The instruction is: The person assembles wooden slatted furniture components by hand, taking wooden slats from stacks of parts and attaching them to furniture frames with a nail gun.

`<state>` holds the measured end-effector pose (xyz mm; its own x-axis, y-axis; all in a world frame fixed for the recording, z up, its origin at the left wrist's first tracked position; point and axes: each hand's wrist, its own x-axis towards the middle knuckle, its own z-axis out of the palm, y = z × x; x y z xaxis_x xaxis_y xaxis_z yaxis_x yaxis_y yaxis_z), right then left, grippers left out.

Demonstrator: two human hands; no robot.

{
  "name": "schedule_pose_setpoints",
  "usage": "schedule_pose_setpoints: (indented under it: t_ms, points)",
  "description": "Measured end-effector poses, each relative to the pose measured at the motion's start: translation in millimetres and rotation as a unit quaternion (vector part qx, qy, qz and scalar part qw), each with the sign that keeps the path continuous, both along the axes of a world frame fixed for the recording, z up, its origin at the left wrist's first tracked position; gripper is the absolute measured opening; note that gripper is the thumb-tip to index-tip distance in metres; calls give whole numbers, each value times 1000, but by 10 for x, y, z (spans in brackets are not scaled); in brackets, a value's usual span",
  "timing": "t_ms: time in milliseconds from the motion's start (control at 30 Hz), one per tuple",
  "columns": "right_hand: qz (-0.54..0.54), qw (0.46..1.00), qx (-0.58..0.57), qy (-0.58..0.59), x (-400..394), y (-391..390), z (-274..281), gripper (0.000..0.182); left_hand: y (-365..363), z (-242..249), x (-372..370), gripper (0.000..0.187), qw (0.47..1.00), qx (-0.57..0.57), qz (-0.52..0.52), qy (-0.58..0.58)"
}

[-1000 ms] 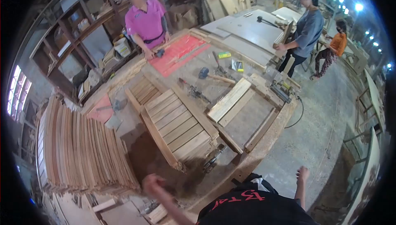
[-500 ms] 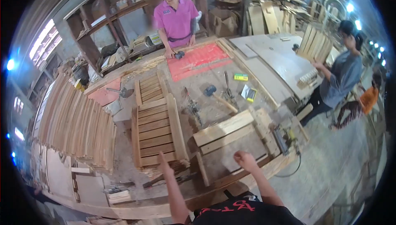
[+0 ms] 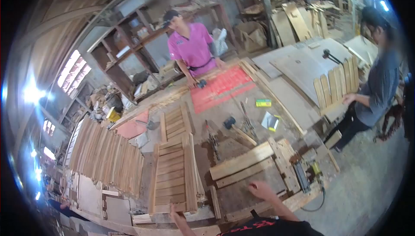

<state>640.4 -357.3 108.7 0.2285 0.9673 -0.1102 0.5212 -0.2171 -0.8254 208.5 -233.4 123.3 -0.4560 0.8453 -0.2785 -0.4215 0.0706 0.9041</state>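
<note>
My left hand [image 3: 178,213] is at the near end of a slatted wooden panel [image 3: 170,173], its fingers closed on the end edge. Over the wooden jig [image 3: 242,167] on the bench, my right hand [image 3: 261,190] hovers with curled fingers; whether anything is in them is too small to tell. Another slatted panel [image 3: 175,121] lies beyond the first. A mallet [image 3: 240,132] rests behind the jig, and a nail gun [image 3: 301,176] lies at its right side.
A tall stack of wooden slats [image 3: 103,156] stands at the left. Across the bench, a person in pink [image 3: 192,48] touches a tool on a red sheet [image 3: 220,87]. Another person [image 3: 382,84] at the right holds a slatted piece [image 3: 337,82].
The view has tilted and shifted. My left hand has come to the panel's near end, and that panel sits turned slightly. The person at the right has lowered the slatted piece.
</note>
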Motion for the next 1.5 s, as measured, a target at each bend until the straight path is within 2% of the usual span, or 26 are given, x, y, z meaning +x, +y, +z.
schedule_pose_setpoints:
  t_ms: [33, 67, 133, 200, 233, 333, 400, 467, 500, 533, 600, 767, 867, 933, 967, 1000, 1033, 1100, 1133, 1233, 1333, 1367, 1400, 1433, 1467, 1500]
  points:
    - [40, 999, -22, 16, -9, 1, 153, 40, -85, 191, 89, 32, 997, 47, 20, -56]
    - [79, 995, -45, 31, -57, 21, 393, 45, -129, 364, 118, 31, 996, 61, 28, -57]
    - [165, 986, -1, -6, -177, 171, 751, 60, -193, 706, 17, 29, 994, 82, 42, -52]
    - [244, 959, 99, -105, -348, 368, 1033, 71, -327, 949, -32, 37, 988, 65, 137, 31]
    - [267, 945, 157, -108, -430, 456, 1163, 72, -377, 1071, -6, 41, 979, 55, 180, 72]
    - [314, 897, 295, -104, -591, 637, 1384, 73, -598, 1564, 265, 49, 972, 141, 110, 155]
    - [340, 874, 337, -80, -668, 627, 1375, 71, -727, 1757, 405, 48, 975, 121, 65, 177]
    - [323, 894, 307, -31, -677, 474, 1233, 65, -787, 1823, 575, 47, 981, 78, 8, 175]
    - [314, 904, 290, -7, -661, 362, 1113, 63, -810, 1795, 669, 46, 983, 53, -26, 171]
    - [260, 916, 304, -19, -620, 271, 924, 49, -813, 1729, 771, 46, 984, 30, -61, 166]
    - [228, 939, 259, 11, -436, 100, 587, 42, -754, 1452, 974, 45, 978, -21, -142, 153]
    - [163, 978, 123, -30, -10, -586, -63, 35, -474, 76, 1175, 48, 913, -87, -343, 203]
    - [100, 990, 79, -55, 127, -880, -431, 37, -397, -257, 1457, 40, 920, -145, -340, 132]
    - [62, 989, 83, -102, 200, -1028, -577, 37, -312, -222, 1686, 43, 884, -169, -391, 194]
    - [53, 993, 76, -68, 210, -1068, -663, 37, -307, -222, 1745, 45, 864, -184, -412, 223]
    - [46, 996, 67, -35, 215, -1077, -768, 37, -259, -447, 1670, 57, 848, -210, -382, 302]
    - [38, 998, 60, -1, 210, -1064, -893, 37, -235, -603, 1640, 63, 822, -219, -410, 329]
    - [40, 997, 30, -66, 121, -1061, -1063, 35, -293, -808, 1549, 74, 763, -239, -463, 381]
    - [43, 994, 16, -100, 111, -1052, -1111, 34, -433, -926, 1637, 71, 744, -198, -378, 514]
    - [40, 999, -27, -17, 124, -1021, -1211, 33, -492, -1312, 1666, 65, 746, -191, -343, 538]
    - [30, 992, 55, -110, 104, -1029, -1343, 26, -506, -1572, 1499, 60, 642, -173, -482, 571]
    - [16, 987, 74, -143, 63, -1029, -1306, 24, -559, -984, 1680, 53, 581, -235, -492, 604]
    - [6, 980, 93, -173, 48, -990, -1237, 22, -612, -996, 1613, 40, 595, -205, -472, 617]
    - [9, 982, 85, -167, 61, -956, -1286, 20, -616, -822, 1550, 30, 653, -175, -459, 577]
    - [10, 985, 74, -158, 20, -984, -1346, 19, -655, -1030, 1418, 26, 745, -206, -360, 522]
    - [11, 987, 44, -155, 10, -1003, -1326, 18, -649, -645, 1470, 27, 708, -231, -313, 589]
